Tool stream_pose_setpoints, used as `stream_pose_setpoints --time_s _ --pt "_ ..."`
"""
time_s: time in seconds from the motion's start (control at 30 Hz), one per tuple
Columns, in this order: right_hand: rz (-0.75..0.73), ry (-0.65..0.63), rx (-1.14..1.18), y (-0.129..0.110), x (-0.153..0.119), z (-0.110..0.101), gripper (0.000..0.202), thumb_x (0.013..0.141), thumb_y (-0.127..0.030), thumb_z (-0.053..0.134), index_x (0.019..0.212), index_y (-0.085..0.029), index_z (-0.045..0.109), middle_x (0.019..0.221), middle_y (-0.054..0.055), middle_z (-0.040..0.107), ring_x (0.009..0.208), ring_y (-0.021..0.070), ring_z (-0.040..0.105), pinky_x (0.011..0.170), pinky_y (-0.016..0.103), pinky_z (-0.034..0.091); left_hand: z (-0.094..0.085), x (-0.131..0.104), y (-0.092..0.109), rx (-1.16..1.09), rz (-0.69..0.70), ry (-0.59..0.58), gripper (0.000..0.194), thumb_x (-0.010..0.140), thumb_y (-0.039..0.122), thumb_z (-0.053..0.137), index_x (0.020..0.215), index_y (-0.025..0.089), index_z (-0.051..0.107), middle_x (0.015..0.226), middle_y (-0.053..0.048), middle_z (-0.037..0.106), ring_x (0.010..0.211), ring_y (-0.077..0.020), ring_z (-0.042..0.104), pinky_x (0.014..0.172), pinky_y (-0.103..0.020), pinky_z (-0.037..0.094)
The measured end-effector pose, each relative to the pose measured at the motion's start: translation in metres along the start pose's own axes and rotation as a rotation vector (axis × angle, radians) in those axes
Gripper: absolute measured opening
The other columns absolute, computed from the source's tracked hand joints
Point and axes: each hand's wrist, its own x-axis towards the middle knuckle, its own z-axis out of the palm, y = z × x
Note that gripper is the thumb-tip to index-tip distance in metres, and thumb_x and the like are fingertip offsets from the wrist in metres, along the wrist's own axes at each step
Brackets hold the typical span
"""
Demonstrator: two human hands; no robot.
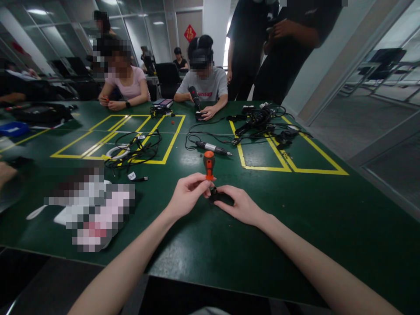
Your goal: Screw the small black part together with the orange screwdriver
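An orange and dark grey screwdriver stands upright near the middle of the view, its handle on top. My left hand pinches it at the lower end of the handle. Just to the right, the fingers of my right hand close round a small black part on the green table. The screwdriver's lower end is hidden behind my left fingers, so I cannot tell whether it touches the black part.
Beyond my hands lies a silver and black electric screwdriver with its cable. Tangled black cables sit at the back right, more cables at the left. A blurred pink pouch is left. People sit and stand across the table.
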Motion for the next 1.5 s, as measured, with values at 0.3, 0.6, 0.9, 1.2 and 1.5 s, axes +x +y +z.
stream_pose_setpoints --time_s 0.3,0.6,0.9,1.2,1.5 --pt "-0.011 0.005 0.000 0.0000 -0.0010 0.0011 0.019 0.097 -0.024 0.069 0.115 -0.020 0.070 0.111 0.010 0.080 0.100 0.0245 0.078 0.091 0.039 0.063 0.0045 0.0026 -0.0052 -0.093 -0.094 0.025 0.041 0.076 0.043 0.090 0.086 0.015 0.062 0.076 -0.002 0.076 0.053 -0.0105 0.066 0.055 -0.022 0.053" --pt "-0.025 0.016 -0.010 0.0003 -0.0011 0.0018 0.024 0.097 -0.023 0.070 0.120 -0.018 0.069 0.114 0.012 0.080 0.102 0.0254 0.078 0.094 0.040 0.063 0.0043 -0.0002 -0.0068 -0.088 -0.040 -0.047 0.036 0.086 0.045 0.082 0.097 0.011 0.077 0.084 -0.009 0.079 0.060 -0.0112 0.067 0.059 -0.024 0.054" --pt "-0.011 0.009 0.005 -0.0024 0.0005 -0.0004 0.019 0.096 -0.022 0.069 0.114 -0.020 0.070 0.110 0.010 0.080 0.099 0.0249 0.078 0.091 0.041 0.063 0.0085 0.0018 -0.0066 -0.093 -0.054 0.080 0.031 0.071 0.031 0.092 0.083 0.014 0.068 0.075 -0.001 0.073 0.056 -0.0072 0.060 0.058 -0.021 0.051" --pt "-0.018 0.015 -0.003 -0.0013 0.0006 0.0002 0.019 0.095 -0.021 0.068 0.115 -0.021 0.070 0.109 0.009 0.080 0.098 0.0242 0.078 0.089 0.039 0.063 0.0057 0.0011 -0.0073 -0.090 -0.040 -0.002 0.037 0.080 0.045 0.086 0.094 0.013 0.072 0.081 -0.006 0.076 0.056 -0.0095 0.061 0.050 -0.021 0.047" --pt "-0.015 0.012 -0.007 -0.0018 0.0005 0.0004 0.018 0.096 -0.021 0.068 0.113 -0.019 0.070 0.110 0.011 0.080 0.100 0.0247 0.078 0.091 0.040 0.063 0.0077 -0.0004 -0.0050 -0.059 -0.052 0.050 0.035 0.077 0.043 0.089 0.085 0.014 0.069 0.076 -0.004 0.077 0.056 -0.0095 0.062 0.054 -0.022 0.050"
